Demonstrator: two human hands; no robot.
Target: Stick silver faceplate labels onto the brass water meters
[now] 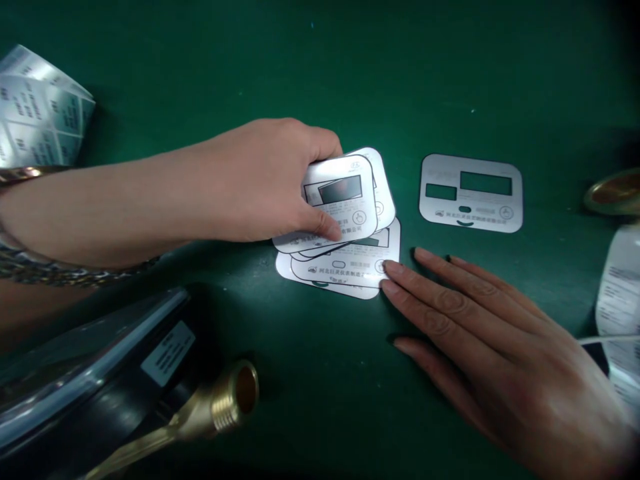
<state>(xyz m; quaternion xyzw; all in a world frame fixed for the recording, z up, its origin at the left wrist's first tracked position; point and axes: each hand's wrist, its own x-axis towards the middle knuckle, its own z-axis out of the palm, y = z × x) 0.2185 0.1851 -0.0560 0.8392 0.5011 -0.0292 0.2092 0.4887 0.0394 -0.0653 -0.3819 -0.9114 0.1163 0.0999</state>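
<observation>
My left hand (280, 180) is closed on several white face-panel labels (357, 167), its thumb on the top one and its fingers hidden beyond the far edge. The labels have rounded corners, dark-edged window cutouts and printed Chinese text. Under them, more labels of the same kind (325, 273) lie fanned out on the green surface. My right hand (505, 347) is open, fingers stretched out and slightly apart. Two of its fingertips touch the right edge of the lower labels. One single label (487, 217) lies flat by itself beyond the right hand.
A dark round meter (115, 387) with a threaded brass pipe end (233, 400) is at the lower left. Silvery printed sticker sheets (40, 110) lie at the upper left. Another brass end (615, 193) and a printed white sheet (620, 287) sit at the right edge of the green tabletop (320, 73).
</observation>
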